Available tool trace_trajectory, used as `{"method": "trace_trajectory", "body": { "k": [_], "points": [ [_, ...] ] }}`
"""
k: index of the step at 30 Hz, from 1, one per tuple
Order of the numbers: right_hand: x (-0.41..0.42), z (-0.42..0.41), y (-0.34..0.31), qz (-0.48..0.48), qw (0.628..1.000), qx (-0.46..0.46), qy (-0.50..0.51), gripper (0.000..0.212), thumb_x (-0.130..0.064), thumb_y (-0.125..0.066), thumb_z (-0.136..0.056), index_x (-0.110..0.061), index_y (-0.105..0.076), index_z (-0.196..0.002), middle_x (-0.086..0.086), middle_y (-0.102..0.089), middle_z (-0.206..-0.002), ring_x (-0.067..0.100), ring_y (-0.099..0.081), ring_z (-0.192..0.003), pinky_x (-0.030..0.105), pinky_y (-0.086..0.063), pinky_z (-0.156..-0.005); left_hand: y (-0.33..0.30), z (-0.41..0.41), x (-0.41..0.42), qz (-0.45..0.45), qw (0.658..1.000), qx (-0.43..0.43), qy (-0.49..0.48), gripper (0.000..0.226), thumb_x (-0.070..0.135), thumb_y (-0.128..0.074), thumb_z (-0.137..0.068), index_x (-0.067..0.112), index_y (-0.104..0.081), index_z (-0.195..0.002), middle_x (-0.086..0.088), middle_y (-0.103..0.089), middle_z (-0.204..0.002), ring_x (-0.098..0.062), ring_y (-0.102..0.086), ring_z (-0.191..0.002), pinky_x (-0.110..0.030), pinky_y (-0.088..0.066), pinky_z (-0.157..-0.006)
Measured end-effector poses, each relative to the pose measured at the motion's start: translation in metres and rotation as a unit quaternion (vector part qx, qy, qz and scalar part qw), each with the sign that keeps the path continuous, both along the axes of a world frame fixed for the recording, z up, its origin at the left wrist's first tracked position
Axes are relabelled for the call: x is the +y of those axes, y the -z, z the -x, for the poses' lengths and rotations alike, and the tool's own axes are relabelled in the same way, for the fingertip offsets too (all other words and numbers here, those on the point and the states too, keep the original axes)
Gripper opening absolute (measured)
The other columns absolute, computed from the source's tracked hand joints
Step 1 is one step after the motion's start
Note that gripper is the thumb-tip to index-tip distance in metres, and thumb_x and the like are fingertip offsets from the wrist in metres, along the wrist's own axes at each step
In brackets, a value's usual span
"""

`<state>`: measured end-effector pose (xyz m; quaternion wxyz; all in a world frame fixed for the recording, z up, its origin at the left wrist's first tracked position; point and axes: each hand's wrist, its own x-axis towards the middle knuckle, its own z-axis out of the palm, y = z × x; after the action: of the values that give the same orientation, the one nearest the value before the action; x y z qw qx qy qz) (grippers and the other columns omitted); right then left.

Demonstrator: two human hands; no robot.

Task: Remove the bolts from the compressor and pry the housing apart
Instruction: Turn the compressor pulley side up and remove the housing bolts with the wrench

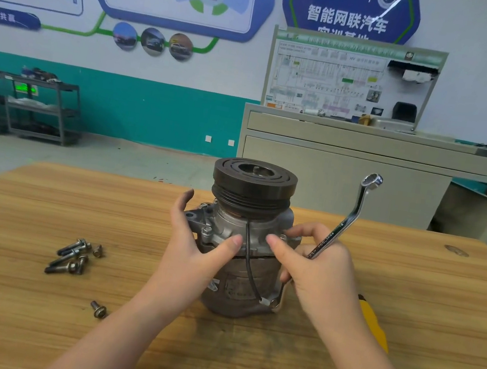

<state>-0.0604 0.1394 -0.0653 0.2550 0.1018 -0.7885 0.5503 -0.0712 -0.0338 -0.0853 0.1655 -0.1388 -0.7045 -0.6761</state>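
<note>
Forearms, two, bare, enter from the bottom edge and reach forward over a wood-grain desk (14, 292). Loose bolts (72, 256), a cluster of several long ones with washers, lie on the desk well left of centre; one single short bolt (98, 309) lies apart, nearer the camera, just beside the left forearm. Left hand (196, 240): fingers curled round the left flank of the compressor (245, 248), thumb pressed across its front at the seam between the upper aluminium section and the darker lower shell. Compressor: stands upright at desk centre, black grooved pulley (254, 183) uppermost, mounting ears with bolt holes around the collar, a black wire (248, 261) running down the front to a small connector near the base. Right hand (318, 268): thumb and forefinger touch the compressor's right collar, remaining fingers curled round the shank of a chrome ring spanner (347, 219), whose upper ring end rises clear to the right of the pulley while the lower end sits by the compressor's base. Yellow object (373, 323): partly hidden behind the right forearm, kind not discernible. Background: grey cabinet (349, 168) carrying a wiring-diagram board, metal shelving (26, 107) at far left.
</note>
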Motion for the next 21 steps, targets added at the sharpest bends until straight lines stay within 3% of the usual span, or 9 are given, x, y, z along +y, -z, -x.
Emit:
{"method": "trace_trajectory", "body": {
  "k": [2, 5, 9, 12, 16, 18, 21],
  "points": [
    [0.0011, 0.0017, -0.0004, 0.019, 1.000, -0.012, 0.000, 0.010, -0.024, -0.072, -0.084, -0.025, -0.062, -0.081, -0.001, -0.061, -0.045, 0.002, -0.049, -0.034, 0.009, -0.033, -0.039, 0.0005, 0.0005, -0.0005, -0.001, 1.000, 0.002, -0.001, 0.101, 0.058, -0.069, -0.058, 0.054, -0.008, -0.140, 0.033, -0.042, -0.117, 0.028, -0.047, -0.099, 0.002, -0.042, -0.067],
    [0.0019, 0.0002, -0.0012, 0.032, 0.999, -0.029, -0.030, 0.010, -0.016, -0.065, -0.089, -0.025, -0.066, -0.087, 0.000, -0.059, -0.044, 0.002, -0.048, -0.033, 0.007, -0.032, -0.038, 0.0011, 0.0004, -0.0010, 0.002, 1.000, 0.000, -0.003, 0.101, 0.059, -0.068, -0.059, 0.055, -0.008, -0.139, 0.033, -0.042, -0.118, 0.024, -0.045, -0.102, 0.000, -0.039, -0.072],
    [0.0001, -0.0001, 0.0004, -0.005, 1.000, -0.007, 0.001, 0.012, -0.027, -0.071, -0.084, -0.027, -0.060, -0.086, -0.004, -0.062, -0.046, 0.000, -0.052, -0.039, 0.008, -0.037, -0.044, 0.0011, 0.0008, -0.0008, 0.004, 1.000, -0.001, -0.001, 0.100, 0.060, -0.068, -0.059, 0.056, -0.008, -0.138, 0.033, -0.042, -0.118, 0.025, -0.044, -0.102, 0.001, -0.039, -0.071],
    [0.0011, 0.0007, -0.0007, 0.012, 0.999, -0.027, -0.011, 0.007, -0.021, -0.066, -0.088, -0.025, -0.062, -0.085, -0.002, -0.061, -0.045, 0.001, -0.050, -0.037, 0.010, -0.034, -0.042, 0.0011, 0.0014, -0.0005, 0.002, 1.000, -0.002, 0.000, 0.099, 0.060, -0.069, -0.059, 0.056, -0.008, -0.138, 0.031, -0.044, -0.119, 0.030, -0.046, -0.098, 0.005, -0.040, -0.066],
    [-0.0005, -0.0018, -0.0016, -0.001, 1.000, -0.013, -0.014, 0.007, -0.023, -0.065, -0.089, -0.029, -0.062, -0.090, -0.003, -0.061, -0.045, -0.001, -0.053, -0.040, 0.007, -0.038, -0.046, 0.0016, 0.0016, -0.0014, 0.002, 1.000, -0.007, 0.000, 0.098, 0.062, -0.068, -0.058, 0.059, -0.008, -0.135, 0.023, -0.048, -0.126, 0.015, -0.048, -0.111, -0.003, -0.038, -0.076],
    [-0.0011, -0.0018, -0.0013, -0.013, 1.000, -0.002, 0.007, 0.011, -0.028, -0.070, -0.085, -0.028, -0.059, -0.087, -0.005, -0.062, -0.046, -0.002, -0.054, -0.041, 0.006, -0.038, -0.047, 0.0023, 0.0021, -0.0017, 0.003, 1.000, -0.005, -0.003, 0.098, 0.063, -0.068, -0.057, 0.059, -0.008, -0.135, 0.022, -0.048, -0.127, 0.015, -0.046, -0.111, -0.002, -0.037, -0.075],
    [0.0002, -0.0001, -0.0017, 0.026, 0.999, -0.018, -0.008, 0.007, -0.019, -0.067, -0.087, -0.024, -0.063, -0.084, -0.002, -0.060, -0.043, 0.001, -0.048, -0.034, 0.008, -0.032, -0.039, 0.0028, 0.0030, -0.0014, 0.002, 1.000, -0.004, -0.001, 0.098, 0.062, -0.068, -0.058, 0.058, -0.008, -0.135, 0.022, -0.048, -0.126, 0.016, -0.047, -0.109, 0.004, -0.040, -0.068]
  ]
}}
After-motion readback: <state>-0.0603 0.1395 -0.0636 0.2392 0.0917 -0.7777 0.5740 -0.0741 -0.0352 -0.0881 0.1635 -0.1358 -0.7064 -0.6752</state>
